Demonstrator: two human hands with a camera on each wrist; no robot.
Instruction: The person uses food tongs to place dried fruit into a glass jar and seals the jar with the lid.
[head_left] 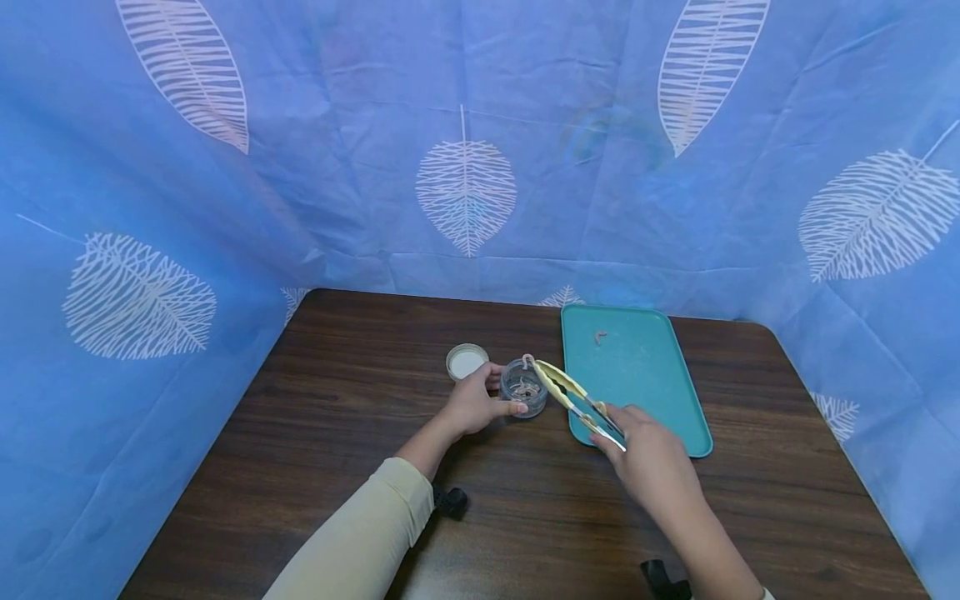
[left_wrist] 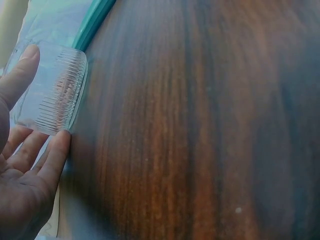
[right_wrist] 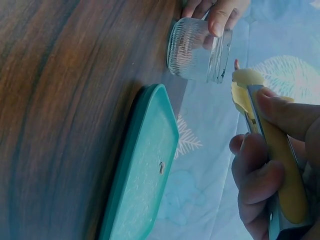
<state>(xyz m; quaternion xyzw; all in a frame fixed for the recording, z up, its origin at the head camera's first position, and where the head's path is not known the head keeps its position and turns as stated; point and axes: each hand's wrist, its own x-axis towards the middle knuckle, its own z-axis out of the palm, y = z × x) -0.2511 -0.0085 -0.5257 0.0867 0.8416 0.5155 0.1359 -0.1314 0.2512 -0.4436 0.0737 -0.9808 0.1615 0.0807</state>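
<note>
My left hand [head_left: 476, 402] holds a small clear glass jar [head_left: 534, 408] by its sides, thumb at the front and fingers behind. In the left wrist view the jar's ribbed wall shows, with pinkish, worm-like pieces [left_wrist: 64, 92] at the bottom. My right hand [head_left: 652, 458] grips metal tongs [head_left: 573, 397] with yellow tips, which reach to the jar's mouth. At the tips hangs a thin, curled pinkish piece [head_left: 527, 359], over the rim in the head view. Another small pinkish piece [head_left: 599, 337] lies on the teal tray [head_left: 637, 392].
A round lid [head_left: 467, 361] with a white inside lies behind the left hand, left of the jar. The tray stands to the right on the dark wooden table [head_left: 360, 400]. Blue cloth [head_left: 337, 167] with white leaf prints hangs around the table's back and sides.
</note>
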